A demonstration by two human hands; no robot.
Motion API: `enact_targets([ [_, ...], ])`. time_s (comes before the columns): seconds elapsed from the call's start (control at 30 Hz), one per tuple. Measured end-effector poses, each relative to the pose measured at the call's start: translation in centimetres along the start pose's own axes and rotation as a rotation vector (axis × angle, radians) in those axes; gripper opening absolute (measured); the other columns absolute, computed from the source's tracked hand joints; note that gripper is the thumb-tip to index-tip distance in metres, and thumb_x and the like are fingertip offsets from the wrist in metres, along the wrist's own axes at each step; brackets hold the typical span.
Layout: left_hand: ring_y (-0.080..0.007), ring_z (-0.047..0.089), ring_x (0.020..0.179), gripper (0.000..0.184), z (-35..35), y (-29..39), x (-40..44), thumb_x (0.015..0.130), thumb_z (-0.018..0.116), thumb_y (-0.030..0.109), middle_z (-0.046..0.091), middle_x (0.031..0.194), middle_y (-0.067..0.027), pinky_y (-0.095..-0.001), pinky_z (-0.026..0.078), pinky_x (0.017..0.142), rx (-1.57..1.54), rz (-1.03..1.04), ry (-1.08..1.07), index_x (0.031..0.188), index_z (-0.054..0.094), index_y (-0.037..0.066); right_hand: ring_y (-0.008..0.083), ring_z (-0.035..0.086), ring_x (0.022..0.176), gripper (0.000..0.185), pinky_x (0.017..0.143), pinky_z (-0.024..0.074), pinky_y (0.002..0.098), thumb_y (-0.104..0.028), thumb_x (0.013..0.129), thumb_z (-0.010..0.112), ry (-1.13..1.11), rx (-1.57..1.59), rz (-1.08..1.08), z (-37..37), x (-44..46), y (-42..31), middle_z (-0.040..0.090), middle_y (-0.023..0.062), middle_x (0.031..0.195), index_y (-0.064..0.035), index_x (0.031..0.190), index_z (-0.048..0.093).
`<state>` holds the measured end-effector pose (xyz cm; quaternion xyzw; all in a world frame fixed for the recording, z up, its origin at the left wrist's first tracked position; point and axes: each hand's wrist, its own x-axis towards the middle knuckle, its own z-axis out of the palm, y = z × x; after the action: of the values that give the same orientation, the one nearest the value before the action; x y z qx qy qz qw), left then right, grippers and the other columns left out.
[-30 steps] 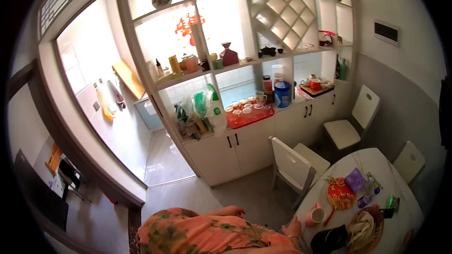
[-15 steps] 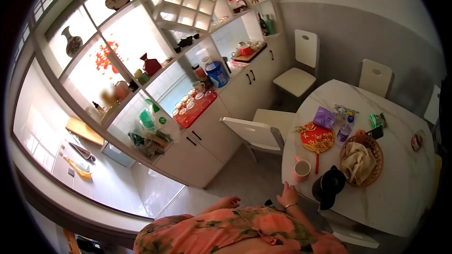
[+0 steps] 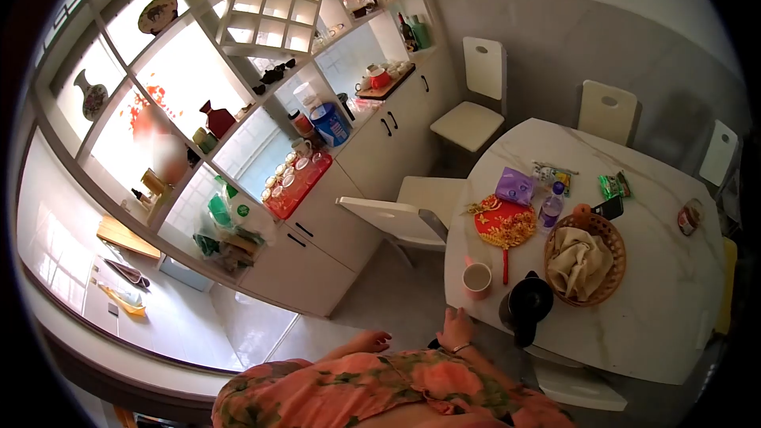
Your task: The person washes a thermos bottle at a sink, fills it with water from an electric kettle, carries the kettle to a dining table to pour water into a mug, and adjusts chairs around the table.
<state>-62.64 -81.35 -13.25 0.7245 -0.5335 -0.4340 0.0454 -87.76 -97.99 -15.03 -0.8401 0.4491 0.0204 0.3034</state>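
My left hand (image 3: 371,341) hangs in front of my body with its fingers loosely bent, and nothing shows in it. At the near corner of the table my right hand (image 3: 455,329), with a bracelet on the wrist, has its fingers stretched forward and holds nothing visible. Closest to it stands a pink mug (image 3: 476,280). A black kettle (image 3: 526,307) is to the mug's right. Beyond them lie a red and gold hand fan (image 3: 505,223), a purple packet (image 3: 515,187), a water bottle (image 3: 551,207) and a wicker basket (image 3: 618,276) with beige cloth inside.
A marble-patterned table (image 3: 642,341) also bears a green packet (image 3: 614,185), a phone (image 3: 608,208) and a jar (image 3: 690,217). White chairs (image 3: 388,219) surround it. On the left, a shelf cabinet (image 3: 317,257) holds a red tray (image 3: 300,197) of cups.
The view has shifted, so the table and cabinet appear further left. My right hand's fingers are closer together than before. The table's objects keep their places.
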Motion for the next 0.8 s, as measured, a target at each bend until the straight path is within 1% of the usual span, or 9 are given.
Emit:
enact_targets([
  [0.03,-0.0255,0.065,0.091,0.041,0.4,0.2,-0.2,0.086,0.065,0.034,0.067,0.105,-0.0119,-0.0381,0.053,0.077,-0.059,-0.040,-0.018,0.120,0.059,0.012,0.0376,0.060,0.100,0.073,0.078,0.0510,0.0494,-0.032,0.074,0.071,-0.011,-0.003,0.005,0.2,0.0,0.1,0.032,0.0314,0.139,-0.0063,0.133,0.036],
  [0.1,-0.0255,0.066,0.090,0.041,0.6,0.5,-0.2,0.086,0.065,0.034,0.067,0.104,-0.0121,-0.0380,0.053,0.077,-0.045,-0.040,-0.016,0.120,0.059,0.012,0.0375,0.064,0.090,0.075,0.071,0.0527,0.0488,-0.033,0.076,0.071,-0.026,0.052,-0.044,0.8,-0.2,0.6,0.023,0.0341,0.144,-0.0071,0.136,0.033],
  [0.13,-0.0255,0.066,0.089,0.041,0.5,1.1,-0.1,0.085,0.065,0.033,0.067,0.104,-0.0123,-0.0380,0.053,0.077,-0.019,-0.030,0.001,0.120,0.060,0.012,0.0375,0.064,0.090,0.075,0.071,0.0527,0.0488,-0.033,0.076,0.071,-0.049,0.046,-0.031,0.5,-0.6,0.6,0.023,0.0341,0.144,-0.0071,0.136,0.033],
  [0.2,-0.0258,0.066,0.088,0.041,-0.2,3.3,-0.5,0.085,0.065,0.033,0.067,0.104,-0.0125,-0.0381,0.053,0.077,0.004,-0.027,-0.003,0.119,0.060,0.012,0.0371,0.065,0.082,0.079,0.066,0.0535,0.0471,-0.034,0.076,0.070,-0.119,0.061,-0.005,-0.3,-0.2,0.2,0.020,0.0336,0.145,-0.0087,0.140,0.030],
  [0.3,-0.0262,0.066,0.087,0.039,0.4,3.8,-0.6,0.085,0.065,0.032,0.067,0.103,-0.0130,-0.0383,0.054,0.077,-0.006,-0.022,0.016,0.118,0.060,0.011,0.0369,0.066,0.079,0.078,0.064,0.0537,0.0467,-0.034,0.077,0.069,-0.116,0.020,-0.014,0.4,-0.1,0.6,0.019,0.0335,0.146,-0.0095,0.140,0.030],
  [0.47,-0.0272,0.066,0.086,0.039,1.4,2.9,0.2,0.084,0.066,0.031,0.067,0.101,-0.0135,-0.0390,0.053,0.076,-0.055,0.058,0.039,0.116,0.061,0.009,0.0371,0.066,0.078,0.077,0.064,0.0537,0.0460,-0.035,0.077,0.069,-0.094,0.002,-0.049,1.4,-0.1,1.2,0.018,0.0338,0.146,-0.0104,0.139,0.031],
  [0.63,-0.0297,0.065,0.086,0.039,2.0,3.0,-0.1,0.085,0.064,0.030,0.066,0.103,-0.0141,-0.0399,0.053,0.076,-0.098,0.029,0.062,0.116,0.061,0.009,0.0378,0.066,0.081,0.078,0.066,0.0535,0.0458,-0.036,0.075,0.070,-0.108,-0.032,-0.078,0.9,-0.1,1.0,0.019,0.0353,0.144,-0.0111,0.139,0.032],
  [0.7,-0.0309,0.064,0.088,0.039,2.0,3.5,-0.5,0.085,0.064,0.030,0.066,0.103,-0.0153,-0.0401,0.052,0.077,-0.097,0.032,0.081,0.116,0.061,0.007,0.0386,0.065,0.082,0.079,0.066,0.0534,0.0458,-0.036,0.074,0.070,-0.071,-0.053,-0.098,0.8,0.1,0.9,0.020,0.0362,0.144,-0.0108,0.139,0.033],
  [0.8,-0.0314,0.063,0.092,0.039,2.1,3.7,-0.6,0.085,0.063,0.030,0.065,0.104,-0.0166,-0.0407,0.051,0.079,-0.114,0.005,0.064,0.116,0.060,0.006,0.0393,0.065,0.084,0.079,0.067,0.0536,0.0460,-0.036,0.074,0.071,-0.139,-0.087,-0.078,0.0,0.1,0.5,0.019,0.0367,0.144,-0.0107,0.138,0.033],
])
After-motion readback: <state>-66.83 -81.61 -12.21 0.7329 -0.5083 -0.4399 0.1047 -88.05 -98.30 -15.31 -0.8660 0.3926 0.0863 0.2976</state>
